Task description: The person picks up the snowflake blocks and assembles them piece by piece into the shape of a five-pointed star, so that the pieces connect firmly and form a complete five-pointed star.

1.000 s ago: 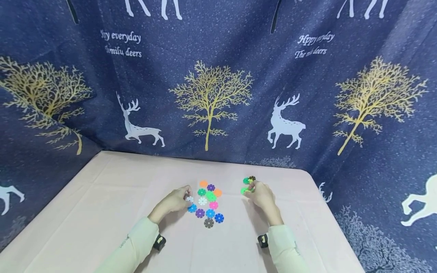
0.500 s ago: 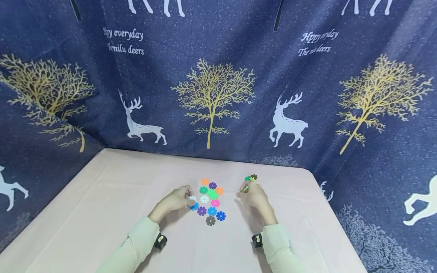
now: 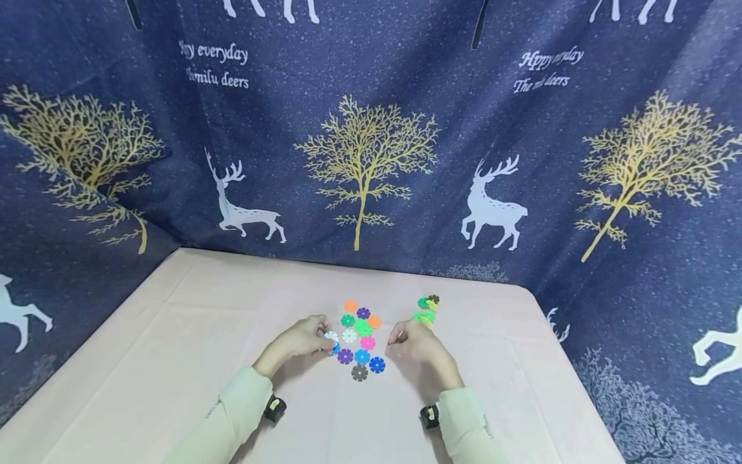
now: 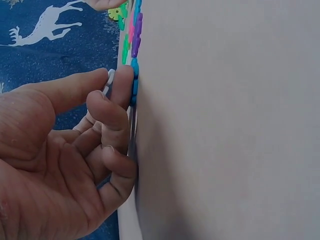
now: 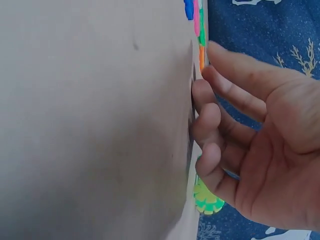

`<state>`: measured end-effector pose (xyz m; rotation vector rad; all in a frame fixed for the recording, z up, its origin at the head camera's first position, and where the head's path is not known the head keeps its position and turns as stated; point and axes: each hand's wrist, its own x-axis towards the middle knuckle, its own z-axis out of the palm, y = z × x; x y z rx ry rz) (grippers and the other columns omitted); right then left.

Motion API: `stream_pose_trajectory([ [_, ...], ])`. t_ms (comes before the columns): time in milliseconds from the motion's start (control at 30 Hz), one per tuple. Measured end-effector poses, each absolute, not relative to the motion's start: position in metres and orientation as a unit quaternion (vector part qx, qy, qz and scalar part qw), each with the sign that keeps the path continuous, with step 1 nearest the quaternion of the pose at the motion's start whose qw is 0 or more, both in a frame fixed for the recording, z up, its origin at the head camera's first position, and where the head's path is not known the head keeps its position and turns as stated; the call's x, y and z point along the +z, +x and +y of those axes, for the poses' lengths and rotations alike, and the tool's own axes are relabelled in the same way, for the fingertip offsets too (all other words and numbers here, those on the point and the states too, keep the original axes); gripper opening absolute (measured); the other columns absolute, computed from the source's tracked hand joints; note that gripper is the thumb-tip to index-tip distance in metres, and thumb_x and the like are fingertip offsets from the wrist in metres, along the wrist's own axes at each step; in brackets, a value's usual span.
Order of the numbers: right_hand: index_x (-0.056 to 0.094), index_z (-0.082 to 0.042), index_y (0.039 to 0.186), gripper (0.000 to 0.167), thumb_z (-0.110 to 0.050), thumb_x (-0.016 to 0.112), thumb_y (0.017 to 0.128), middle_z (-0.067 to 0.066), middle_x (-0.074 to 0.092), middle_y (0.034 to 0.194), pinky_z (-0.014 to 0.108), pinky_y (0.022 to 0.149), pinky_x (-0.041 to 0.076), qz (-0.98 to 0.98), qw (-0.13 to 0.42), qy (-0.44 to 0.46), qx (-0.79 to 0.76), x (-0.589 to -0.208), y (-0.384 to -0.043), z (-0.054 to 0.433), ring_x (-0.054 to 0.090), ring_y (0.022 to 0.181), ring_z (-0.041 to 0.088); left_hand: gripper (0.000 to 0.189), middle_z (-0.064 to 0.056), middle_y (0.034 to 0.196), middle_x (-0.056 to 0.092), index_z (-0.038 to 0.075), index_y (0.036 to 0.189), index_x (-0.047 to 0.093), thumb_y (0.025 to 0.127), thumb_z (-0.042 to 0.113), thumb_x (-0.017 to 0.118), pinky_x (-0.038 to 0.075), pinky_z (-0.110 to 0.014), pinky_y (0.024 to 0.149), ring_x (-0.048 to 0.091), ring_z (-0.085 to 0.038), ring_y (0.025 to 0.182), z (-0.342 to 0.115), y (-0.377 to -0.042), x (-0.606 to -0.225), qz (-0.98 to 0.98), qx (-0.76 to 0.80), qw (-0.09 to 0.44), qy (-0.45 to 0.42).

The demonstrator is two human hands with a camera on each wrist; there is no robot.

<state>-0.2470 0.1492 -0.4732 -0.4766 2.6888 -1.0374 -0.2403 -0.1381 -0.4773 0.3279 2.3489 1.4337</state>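
At the left of the scattered snowflake discs, my left hand pinches a white snowflake disc between thumb and finger. A light blue disc lies flat right beside those fingertips. My right hand is close over the table at the right of the group, fingers loosely bent and thumb apart, with nothing between them. Nearest to it on its left are a pink disc, an orange disc and a dark blue disc. Behind it lie overlapping green and yellow discs.
Other discs in the middle include a white disc, a purple disc and a grey disc. Farther back right sits a dark brown disc with green and yellow ones. A dark blue deer-print curtain hangs behind the pale tabletop.
My right hand has left the green and yellow discs at the right and moved left and toward me, nearer the middle group. My left hand stays in place with the white snowflake disc.
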Motion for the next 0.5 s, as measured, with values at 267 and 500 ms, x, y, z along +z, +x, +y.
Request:
stream_pose_trajectory([
  [267,0.069,-0.010,0.090,0.013,-0.006,0.078,0.081,0.000,0.067,0.083,0.037,0.075,0.050,0.887,0.173,-0.233,-0.361,-0.472,-0.238,0.142,0.060,0.078,0.015,0.020,-0.015,0.078,0.069,-0.005,0.103,0.054,0.088,-0.003,0.067,0.044,-0.023,0.053,0.061,-0.017,0.062,-0.137,-0.240,-0.478,0.808,0.537,0.201,0.138],
  [500,0.066,-0.011,0.094,0.030,-0.013,0.087,0.073,-0.002,0.060,0.081,0.033,0.075,0.046,0.895,0.177,-0.258,-0.318,-0.473,-0.235,0.134,0.053,0.076,0.013,0.020,-0.012,0.076,0.070,-0.006,0.103,0.057,0.087,-0.002,0.069,0.041,-0.021,0.052,0.056,-0.013,0.057,-0.134,-0.241,-0.480,0.804,0.541,0.204,0.139],
])
